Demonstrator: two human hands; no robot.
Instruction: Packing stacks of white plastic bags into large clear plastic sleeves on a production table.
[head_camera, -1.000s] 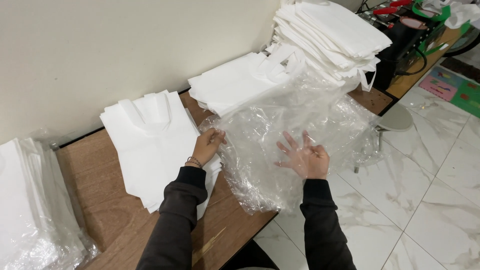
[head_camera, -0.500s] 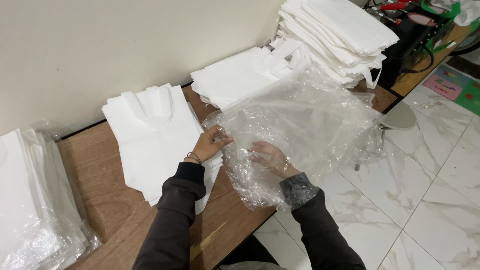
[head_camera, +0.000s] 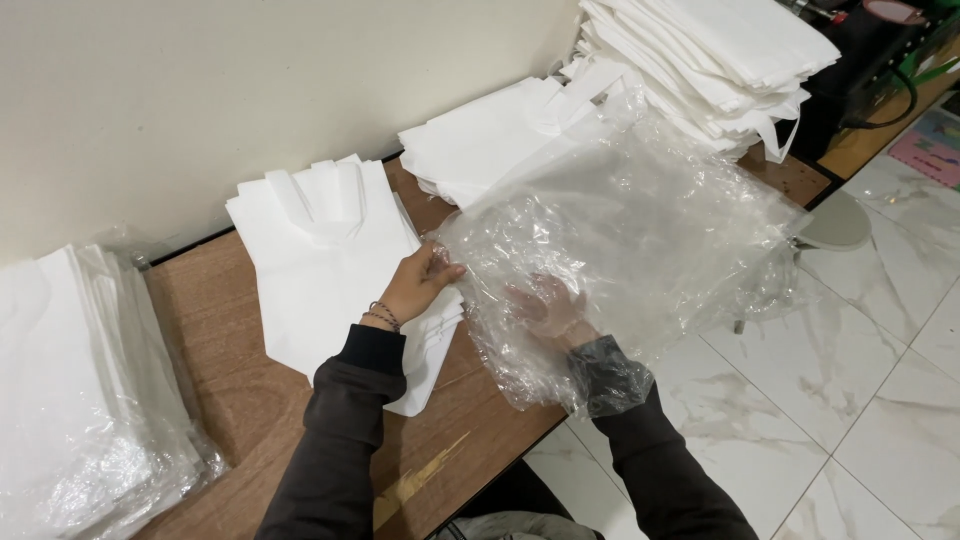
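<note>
A large crinkled clear plastic bag (head_camera: 650, 220) lies over the front edge of the wooden table (head_camera: 230, 330). My left hand (head_camera: 415, 285) pinches the bag's left edge at its mouth. My right hand (head_camera: 545, 305) is inside the bag up to the wrist, fingers spread, seen through the film. Just left of my left hand lies a flat stack of white fabric tote bags (head_camera: 320, 250), handles toward the wall.
A second white bag stack (head_camera: 490, 140) lies behind the plastic bag, and a tall pile of them (head_camera: 700, 50) stands at the far right. Wrapped white bags (head_camera: 70, 400) sit at the left. A cream wall backs the table; marble floor tiles (head_camera: 860, 400) lie to the right.
My right hand went from resting on top of the clear bag to reaching inside it. My left hand kept its hold on the bag's edge, and the bag has opened up.
</note>
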